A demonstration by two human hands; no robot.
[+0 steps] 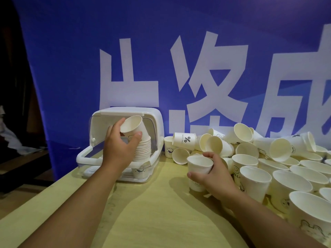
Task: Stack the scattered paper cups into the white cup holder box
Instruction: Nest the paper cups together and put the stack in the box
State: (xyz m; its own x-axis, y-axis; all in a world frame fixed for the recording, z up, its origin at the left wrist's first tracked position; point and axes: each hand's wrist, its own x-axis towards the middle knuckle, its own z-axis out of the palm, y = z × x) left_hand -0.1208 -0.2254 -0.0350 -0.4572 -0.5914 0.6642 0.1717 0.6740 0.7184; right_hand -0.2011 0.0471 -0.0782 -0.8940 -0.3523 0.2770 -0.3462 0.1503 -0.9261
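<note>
Paper cup [132, 126], pinched by left hand [119, 146] thumb and fingers, tilted mouth-up-left directly above nested stack [143, 149] inside white cup holder box [125, 111]; right hand [213, 173] wraps second cup [199, 166], right of box.

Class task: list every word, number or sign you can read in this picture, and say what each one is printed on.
"%" and "NICE DAY": on the lying cup beside the white cup holder box.
"ELL": partial letters on an upright cup; the rest is hidden.
Large white Chinese characters: on the blue banner, cropped, not fully readable.
Other cup prints: too small or blurred.
</note>
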